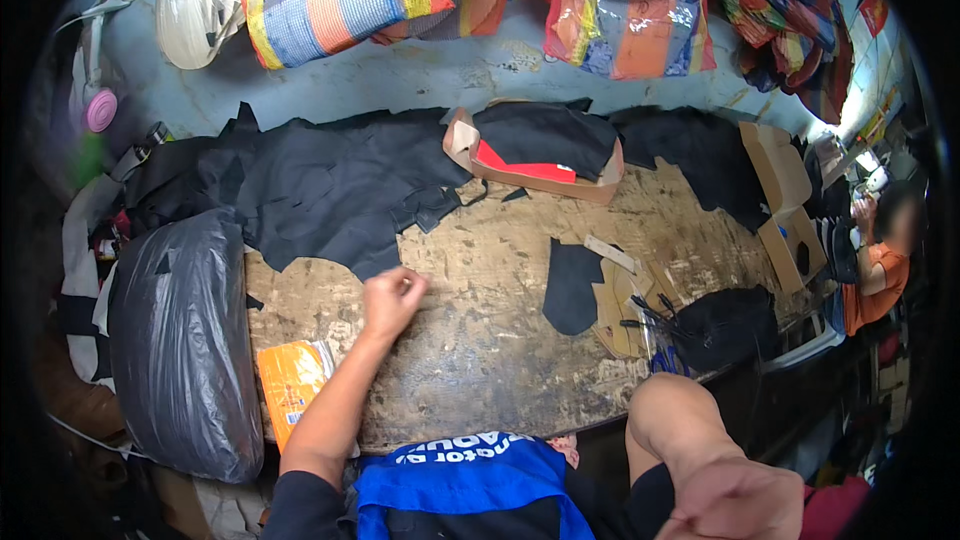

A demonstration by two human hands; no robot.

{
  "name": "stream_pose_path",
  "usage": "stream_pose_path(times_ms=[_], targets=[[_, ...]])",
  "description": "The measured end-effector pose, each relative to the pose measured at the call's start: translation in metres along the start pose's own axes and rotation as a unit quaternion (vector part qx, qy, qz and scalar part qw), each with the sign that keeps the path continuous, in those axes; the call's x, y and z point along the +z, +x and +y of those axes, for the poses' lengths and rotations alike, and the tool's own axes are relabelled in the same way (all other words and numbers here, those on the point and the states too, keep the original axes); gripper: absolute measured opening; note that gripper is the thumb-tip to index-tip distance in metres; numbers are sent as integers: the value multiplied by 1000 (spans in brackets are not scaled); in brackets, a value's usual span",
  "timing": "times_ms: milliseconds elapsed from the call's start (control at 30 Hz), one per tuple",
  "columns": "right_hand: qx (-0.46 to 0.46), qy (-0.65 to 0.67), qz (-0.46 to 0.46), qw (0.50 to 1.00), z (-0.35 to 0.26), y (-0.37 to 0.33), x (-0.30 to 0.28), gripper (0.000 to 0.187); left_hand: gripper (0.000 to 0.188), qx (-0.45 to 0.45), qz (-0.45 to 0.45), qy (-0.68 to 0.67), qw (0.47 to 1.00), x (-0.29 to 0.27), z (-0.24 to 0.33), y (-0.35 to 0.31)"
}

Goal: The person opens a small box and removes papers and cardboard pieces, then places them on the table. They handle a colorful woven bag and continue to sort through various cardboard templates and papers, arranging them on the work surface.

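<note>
My left hand is over the wooden table with its fingers curled together, thumb toward the right. It overlaps the lower tip of a large black leather-like sheet. Whether anything small is between the fingers is hidden. My right arm is bent sharply, its elbow over the table's near edge. The right hand is raised close to the view at the lower right, and its fingers cannot be made out. Nearest that elbow are blue-handled scissors, a black cloth bundle, brown card pieces and a cut black piece.
A cardboard box with black and red pieces stands at the table's back. A stuffed black plastic bag and an orange packet lie left. An open carton is right; beyond sits a person in orange. Striped bags hang above.
</note>
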State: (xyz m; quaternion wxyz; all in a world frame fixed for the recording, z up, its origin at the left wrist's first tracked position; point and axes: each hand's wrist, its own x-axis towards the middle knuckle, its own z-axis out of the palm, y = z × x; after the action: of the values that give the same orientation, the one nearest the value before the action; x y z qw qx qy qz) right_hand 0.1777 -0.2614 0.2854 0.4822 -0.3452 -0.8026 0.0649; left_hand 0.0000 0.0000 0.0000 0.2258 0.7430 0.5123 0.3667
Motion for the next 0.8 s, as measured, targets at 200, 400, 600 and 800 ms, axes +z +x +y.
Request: stream_pose_path(times_ms=[200,400,600,800], targets=[[-155,-23,24,987,51,26,13,33,33,98,-5,123,988,65,-18,-3],[-244,95,-16,965,78,28,34,23,32,73,-20,107,991,63,-25,-7],[-14,175,242,954,210,-1,59,16,30,75,-13,85,993,61,-23,-6],[568,-204,230,764,453,-1,37,65,33,61,1,47,997,60,-21,-4]])
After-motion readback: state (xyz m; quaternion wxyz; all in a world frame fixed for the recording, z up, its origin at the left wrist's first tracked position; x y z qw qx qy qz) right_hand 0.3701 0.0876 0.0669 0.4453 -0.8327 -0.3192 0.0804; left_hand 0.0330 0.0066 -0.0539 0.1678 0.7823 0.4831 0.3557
